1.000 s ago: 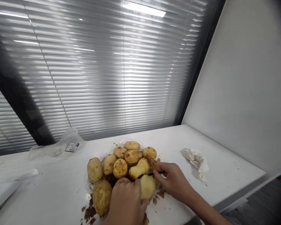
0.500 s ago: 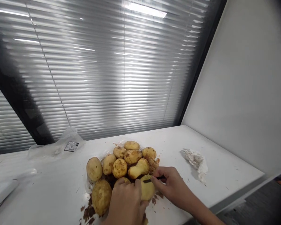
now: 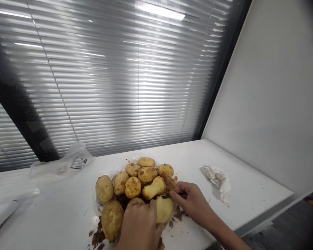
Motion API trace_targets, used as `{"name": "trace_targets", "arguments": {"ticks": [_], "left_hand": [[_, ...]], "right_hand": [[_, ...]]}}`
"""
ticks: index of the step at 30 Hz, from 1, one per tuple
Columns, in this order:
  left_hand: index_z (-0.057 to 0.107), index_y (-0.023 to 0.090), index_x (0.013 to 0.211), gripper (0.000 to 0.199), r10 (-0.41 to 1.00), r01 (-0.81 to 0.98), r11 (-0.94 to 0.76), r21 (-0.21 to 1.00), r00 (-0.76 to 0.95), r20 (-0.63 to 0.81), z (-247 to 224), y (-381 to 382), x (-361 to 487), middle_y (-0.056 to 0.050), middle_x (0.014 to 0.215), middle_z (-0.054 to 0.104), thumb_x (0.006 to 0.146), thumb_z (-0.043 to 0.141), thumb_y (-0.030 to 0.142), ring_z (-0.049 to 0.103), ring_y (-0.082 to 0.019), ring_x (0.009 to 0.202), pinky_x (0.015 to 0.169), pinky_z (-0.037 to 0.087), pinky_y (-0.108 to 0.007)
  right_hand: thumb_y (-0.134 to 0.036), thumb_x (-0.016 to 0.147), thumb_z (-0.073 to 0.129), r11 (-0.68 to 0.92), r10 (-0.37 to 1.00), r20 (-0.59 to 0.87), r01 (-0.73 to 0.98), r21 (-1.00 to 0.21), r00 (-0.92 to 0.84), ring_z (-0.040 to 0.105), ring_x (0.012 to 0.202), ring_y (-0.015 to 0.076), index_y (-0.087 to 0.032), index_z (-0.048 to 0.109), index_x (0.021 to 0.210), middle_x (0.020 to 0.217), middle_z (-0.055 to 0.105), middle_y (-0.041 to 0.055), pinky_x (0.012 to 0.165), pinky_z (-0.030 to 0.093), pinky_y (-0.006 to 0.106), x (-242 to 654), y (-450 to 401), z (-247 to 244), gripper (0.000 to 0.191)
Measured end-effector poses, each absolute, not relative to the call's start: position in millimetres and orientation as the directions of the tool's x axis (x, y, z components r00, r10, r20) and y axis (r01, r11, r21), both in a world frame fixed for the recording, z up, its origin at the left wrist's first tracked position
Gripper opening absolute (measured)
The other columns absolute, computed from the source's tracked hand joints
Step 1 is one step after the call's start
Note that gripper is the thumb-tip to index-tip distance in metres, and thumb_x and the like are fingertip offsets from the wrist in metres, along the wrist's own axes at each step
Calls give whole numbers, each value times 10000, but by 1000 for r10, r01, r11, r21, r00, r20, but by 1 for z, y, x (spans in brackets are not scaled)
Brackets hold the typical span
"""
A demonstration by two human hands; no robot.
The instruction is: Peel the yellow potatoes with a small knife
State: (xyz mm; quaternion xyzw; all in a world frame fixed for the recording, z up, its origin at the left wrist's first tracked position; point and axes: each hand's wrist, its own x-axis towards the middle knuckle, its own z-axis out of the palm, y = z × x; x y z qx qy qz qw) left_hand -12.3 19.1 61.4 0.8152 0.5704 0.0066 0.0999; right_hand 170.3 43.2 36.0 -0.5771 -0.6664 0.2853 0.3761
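Note:
Low in the middle of the view, my left hand (image 3: 140,224) is closed around a pale yellow potato (image 3: 164,210), its bare, mostly skinless side facing right. My right hand (image 3: 186,199) pinches a thin black peeling blade (image 3: 166,197), which lies at the potato's upper edge. Whether it is a knife or a peeler is unclear. A pale, waisted potato (image 3: 154,187) sits just behind. Left of my left hand rests a large brownish potato (image 3: 112,220). Several more potatoes (image 3: 147,174) are heaped beyond, on clear plastic. My left palm hides part of the potato it holds.
Brown peelings (image 3: 97,236) lie around the potatoes on the white table (image 3: 57,211). A crumpled tissue (image 3: 219,180) is on the right, a clear plastic bag with a label (image 3: 78,163) at the back left. A white object (image 3: 1,215) stands at the left edge; blinds rise behind.
The blade in my right hand has moved up, from across the potato's face to its upper edge. My left hand keeps its hold almost unmoved.

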Motion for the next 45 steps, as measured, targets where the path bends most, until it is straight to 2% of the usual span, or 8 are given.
{"name": "trace_targets", "arguments": {"ticks": [6,9,14,20,24,28,32,45], "left_hand": [[679,166,971,251,935,932,-334,142,346,-73,61,19,-12,-124,861,725,773,632,313,653,-318,874,843,454,-427],[676,160,995,273,934,932,-336,138,349,-77,63,19,-12,-119,863,724,780,634,323,652,-300,872,856,443,-405],[674,154,986,276,936,933,-328,149,342,-83,62,19,-13,-126,878,721,790,619,341,646,-304,889,854,433,-396],[668,156,933,229,937,929,-337,154,347,-45,62,18,-13,-116,824,714,784,610,320,643,-305,860,832,442,-398],[668,158,916,231,939,933,-326,149,338,-65,66,18,-12,-120,834,718,783,608,338,646,-303,868,838,443,-400],[663,161,918,225,937,931,-329,158,342,-65,68,19,-11,-123,838,718,785,614,335,644,-315,884,818,450,-406],[661,153,905,214,937,932,-324,161,339,-80,72,19,-11,-131,839,719,785,607,322,646,-317,865,820,448,-418],[662,148,912,259,938,935,-316,164,333,-93,67,21,-11,-140,853,722,749,624,346,647,-331,874,804,451,-413]], "right_hand": [[-272,753,506,150,982,190,599,-787,3,455,556,131,-196,464,565,565,509,-15,518,349,233,171,42,41,207],[-269,765,508,187,981,185,580,-793,-65,461,533,126,-194,489,571,562,530,-16,495,341,226,170,41,42,209],[-249,782,509,239,955,292,696,-678,-43,477,545,135,-193,499,561,552,543,-7,513,349,231,171,39,43,228],[-202,783,515,351,936,255,583,-733,-242,507,550,118,-186,525,588,569,573,-17,520,368,205,164,32,41,196],[-214,810,507,356,932,315,621,-699,-180,499,553,119,-183,532,609,583,571,-10,524,360,212,165,34,38,205],[-201,806,506,382,924,288,584,-716,-251,508,553,119,-187,517,604,581,565,-13,520,363,206,165,34,39,203],[-203,814,503,399,912,352,649,-648,-210,506,555,124,-184,535,622,586,573,-7,539,357,220,164,35,39,196],[-217,804,492,333,943,260,591,-734,-208,493,542,125,-194,508,602,565,552,-18,527,340,225,169,39,35,205]]}}
